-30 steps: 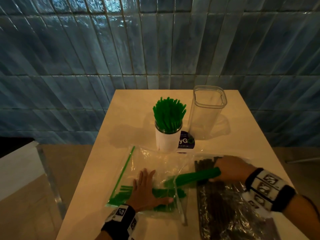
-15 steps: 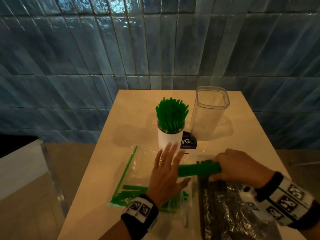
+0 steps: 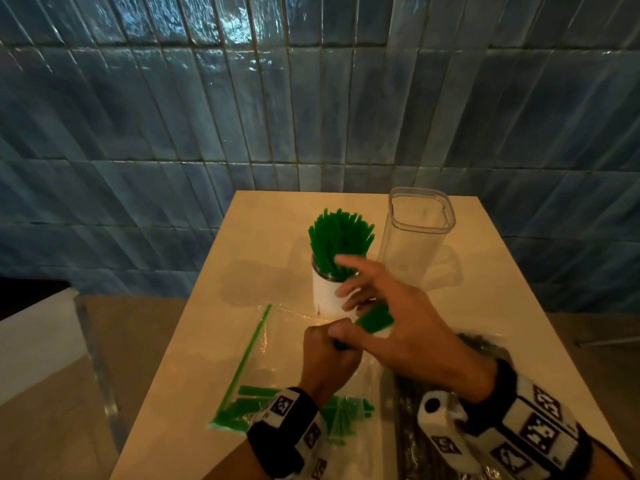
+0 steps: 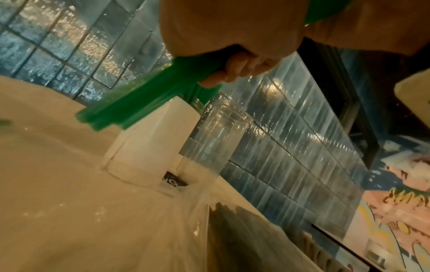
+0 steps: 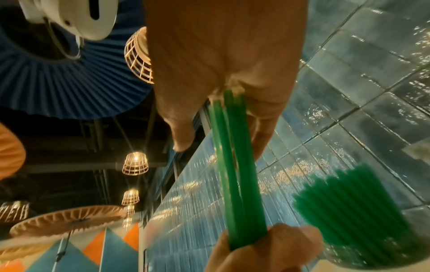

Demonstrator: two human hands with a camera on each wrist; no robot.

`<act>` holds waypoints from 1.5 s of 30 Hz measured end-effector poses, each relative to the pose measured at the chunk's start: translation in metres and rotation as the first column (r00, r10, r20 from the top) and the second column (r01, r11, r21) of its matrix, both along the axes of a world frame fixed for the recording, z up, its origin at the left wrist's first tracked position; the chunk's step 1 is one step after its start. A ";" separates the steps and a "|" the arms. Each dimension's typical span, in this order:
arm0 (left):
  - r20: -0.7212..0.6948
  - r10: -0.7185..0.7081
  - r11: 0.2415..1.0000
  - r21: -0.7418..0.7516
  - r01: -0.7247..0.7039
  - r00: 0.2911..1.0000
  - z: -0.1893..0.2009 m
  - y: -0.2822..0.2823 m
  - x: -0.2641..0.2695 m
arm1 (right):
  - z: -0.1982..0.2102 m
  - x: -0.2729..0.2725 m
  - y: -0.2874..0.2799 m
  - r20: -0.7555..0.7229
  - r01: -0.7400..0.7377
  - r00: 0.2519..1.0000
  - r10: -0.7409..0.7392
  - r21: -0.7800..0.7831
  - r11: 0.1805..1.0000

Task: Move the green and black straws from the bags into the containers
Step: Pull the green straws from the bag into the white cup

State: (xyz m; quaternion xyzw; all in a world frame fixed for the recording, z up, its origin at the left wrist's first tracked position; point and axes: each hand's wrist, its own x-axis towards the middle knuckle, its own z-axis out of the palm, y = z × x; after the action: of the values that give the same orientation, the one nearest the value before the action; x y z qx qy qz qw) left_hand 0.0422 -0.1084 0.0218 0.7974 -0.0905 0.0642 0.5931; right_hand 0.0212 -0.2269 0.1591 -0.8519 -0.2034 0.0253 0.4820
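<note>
My left hand (image 3: pixel 329 353) grips one end of a bundle of green straws (image 3: pixel 375 318) in a fist, just in front of the white jar (image 3: pixel 323 294). My right hand (image 3: pixel 377 303) lies over the bundle's other end with its fingers spread. In the right wrist view the green bundle (image 5: pixel 237 174) runs from my right palm down to my left fist (image 5: pixel 267 244). In the left wrist view my left fingers (image 4: pixel 232 73) curl round the green bundle (image 4: pixel 139 103). Many green straws (image 3: pixel 341 237) stand in the jar. The clear square container (image 3: pixel 415 237) holds nothing.
A clear bag with a few loose green straws (image 3: pixel 249 407) lies flat at the table's near left. The bag of black straws (image 3: pixel 398 417) lies at the near right, partly under my right wrist. A blue tiled wall (image 3: pixel 311 116) backs the table.
My left hand rose off the green bag and took hold of the bundle. My right hand loosened its grip and spread its fingers. The bundle moved up toward the white jar.
</note>
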 end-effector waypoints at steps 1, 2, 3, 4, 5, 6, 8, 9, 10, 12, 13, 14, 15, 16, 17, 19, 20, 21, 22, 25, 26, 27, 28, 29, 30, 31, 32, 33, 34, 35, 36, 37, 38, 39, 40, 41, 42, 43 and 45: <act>-0.001 0.034 0.999 -0.006 -0.034 0.999 0.003 0.002 0.002 | 0.002 0.002 -0.002 0.033 0.057 0.998 -0.061 0.118 0.991; -0.001 0.055 0.998 -0.015 -0.055 0.998 0.003 0.003 0.004 | 0.002 0.005 -0.005 0.040 0.108 0.992 -0.120 0.228 0.968; -0.013 0.075 0.997 -0.010 -0.075 0.997 0.004 0.003 0.005 | 0.000 0.008 -0.007 0.015 0.142 0.988 -0.154 0.311 0.940; -0.005 0.053 0.998 -0.045 -0.053 0.999 0.007 0.000 0.006 | -0.003 0.010 -0.008 -0.034 0.155 0.988 -0.152 0.348 0.925; 0.004 0.012 0.996 -0.088 -0.012 1.000 0.012 -0.002 0.006 | -0.009 0.011 -0.008 -0.088 0.142 0.989 -0.120 0.332 0.932; 0.023 -0.043 0.994 -0.099 0.045 0.999 0.012 -0.005 0.007 | -0.017 0.010 -0.007 -0.141 0.100 0.988 -0.058 0.314 0.944; 0.060 -0.168 0.985 -0.014 0.169 0.984 0.015 -0.009 0.009 | -0.031 0.006 -0.002 -0.210 0.029 0.977 0.029 0.268 0.963; 0.058 -0.238 0.971 0.030 0.237 0.970 0.016 -0.010 0.009 | -0.035 0.005 -0.001 -0.224 0.033 0.974 0.022 0.242 0.970; 0.078 -0.304 0.949 0.111 0.295 0.949 0.015 -0.008 0.010 | -0.038 0.005 -0.002 -0.234 0.055 0.972 0.003 0.239 0.969; 0.214 -0.355 0.899 0.347 0.269 0.910 0.008 -0.001 0.014 | -0.035 0.011 -0.006 -0.231 0.168 0.968 -0.099 0.299 0.939; 0.276 -0.333 0.883 0.427 0.195 0.902 0.002 0.003 0.019 | -0.031 0.017 -0.011 -0.217 0.218 0.965 -0.150 0.340 0.915; 0.303 -0.273 0.889 0.442 0.119 0.913 -0.006 0.008 0.026 | -0.026 0.023 -0.016 -0.203 0.264 0.959 -0.199 0.377 0.888; 0.313 -0.186 0.909 0.414 0.043 0.931 -0.014 0.012 0.035 | -0.020 0.030 -0.022 -0.192 0.303 0.950 -0.244 0.398 0.866; 0.297 -0.098 0.933 0.361 -0.017 0.950 -0.018 0.015 0.043 | -0.013 0.036 -0.026 -0.182 0.335 0.942 -0.283 0.414 0.847; 0.217 -0.015 0.960 0.277 -0.047 0.976 -0.017 0.017 0.053 | -0.007 0.042 -0.028 -0.179 0.353 0.936 -0.304 0.431 0.830; 0.004 0.070 0.989 0.133 -0.070 0.998 -0.007 0.016 0.073 | 0.001 0.055 -0.029 -0.170 0.345 0.938 -0.301 0.495 0.797; -0.044 0.077 0.989 0.128 -0.071 0.996 -0.002 0.017 0.085 | 0.004 0.061 -0.027 -0.161 0.334 0.942 -0.294 0.530 0.779; -0.035 0.052 0.988 0.147 -0.046 0.998 0.000 0.018 0.097 | 0.007 0.066 -0.025 -0.146 0.321 0.946 -0.290 0.556 0.767; 0.001 0.002 0.986 0.164 -0.003 1.000 -0.001 0.020 0.108 | 0.010 0.072 -0.022 -0.123 0.307 0.949 -0.290 0.568 0.764; 0.007 -0.101 0.985 0.138 0.100 0.995 -0.007 0.018 0.129 | 0.023 0.088 -0.010 -0.082 0.271 0.957 -0.278 0.594 0.758; -0.021 -0.118 0.989 0.091 0.119 0.993 -0.007 0.017 0.129 | 0.027 0.094 -0.007 -0.074 0.267 0.957 -0.281 0.602 0.752; -0.036 -0.097 0.993 0.057 0.099 0.995 -0.008 0.017 0.129 | 0.031 0.099 -0.003 -0.067 0.267 0.955 -0.288 0.615 0.742; -0.030 -0.072 0.997 0.022 0.073 0.997 -0.007 0.016 0.128 | 0.034 0.106 0.000 -0.063 0.271 0.952 -0.299 0.628 0.730; -0.028 -0.056 0.998 0.008 0.056 0.998 -0.008 0.016 0.129 | 0.037 0.112 0.002 -0.059 0.274 0.949 -0.310 0.642 0.716; -0.023 -0.053 0.998 0.014 0.054 0.998 -0.009 0.017 0.128 | 0.039 0.118 0.004 -0.051 0.276 0.945 -0.322 0.652 0.706; -0.020 -0.054 0.998 0.027 0.054 0.998 -0.011 0.018 0.129 | 0.040 0.124 0.005 -0.040 0.277 0.941 -0.335 0.659 0.699; -0.025 -0.052 0.997 0.053 0.053 0.998 -0.013 0.020 0.130 | 0.040 0.129 0.006 -0.028 0.281 0.936 -0.352 0.661 0.696; -0.026 -0.048 0.996 0.073 0.050 0.999 -0.014 0.021 0.131 | 0.040 0.134 0.006 -0.017 0.288 0.929 -0.369 0.658 0.695; -0.024 -0.044 0.994 0.103 0.046 0.999 -0.017 0.021 0.132 | 0.039 0.137 0.006 -0.007 0.294 0.924 -0.383 0.653 0.698; -0.032 -0.046 0.991 0.126 0.049 0.998 -0.018 0.022 0.132 | 0.038 0.140 0.006 0.001 0.298 0.920 -0.392 0.648 0.701; -0.038 -0.041 0.989 0.143 0.046 0.998 -0.018 0.021 0.132 | 0.037 0.142 0.005 0.008 0.303 0.917 -0.399 0.637 0.709; -0.042 -0.028 0.987 0.157 0.034 0.999 -0.017 0.021 0.132 | 0.035 0.144 0.005 0.011 0.308 0.916 -0.402 0.623 0.719; -0.043 -0.020 0.985 0.170 0.027 0.999 -0.017 0.021 0.131 | 0.033 0.145 0.005 0.012 0.314 0.915 -0.403 0.606 0.731; -0.043 -0.015 0.984 0.179 0.023 0.999 -0.016 0.020 0.131 | 0.030 0.147 0.005 0.016 0.319 0.914 -0.405 0.588 0.744; -0.043 -0.011 0.981 0.193 0.020 0.999 -0.017 0.020 0.132 | 0.026 0.148 0.005 0.023 0.328 0.911 -0.411 0.564 0.758; -0.047 -0.007 0.979 0.205 0.017 0.999 -0.016 0.019 0.132 | 0.021 0.149 0.005 0.035 0.338 0.907 -0.421 0.535 0.774; -0.062 0.000 0.978 0.210 0.013 0.998 -0.015 0.019 0.132 | 0.015 0.149 0.005 0.060 0.345 0.901 -0.429 0.500 0.794; -0.086 0.007 0.978 0.206 0.011 0.996 -0.014 0.018 0.133 | 0.009 0.150 0.006 0.087 0.348 0.898 -0.432 0.461 0.816; -0.138 0.022 0.982 0.189 0.004 0.990 -0.012 0.017 0.133 | -0.008 0.151 0.008 0.113 0.361 0.895 -0.431 0.383 0.850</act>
State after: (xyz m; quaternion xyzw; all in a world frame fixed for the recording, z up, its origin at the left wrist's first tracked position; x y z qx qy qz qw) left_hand 0.1751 -0.0916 0.0095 0.8531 -0.0511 0.0021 0.5192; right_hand 0.1718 -0.2190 0.1511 -0.7734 -0.0698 -0.1953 0.5990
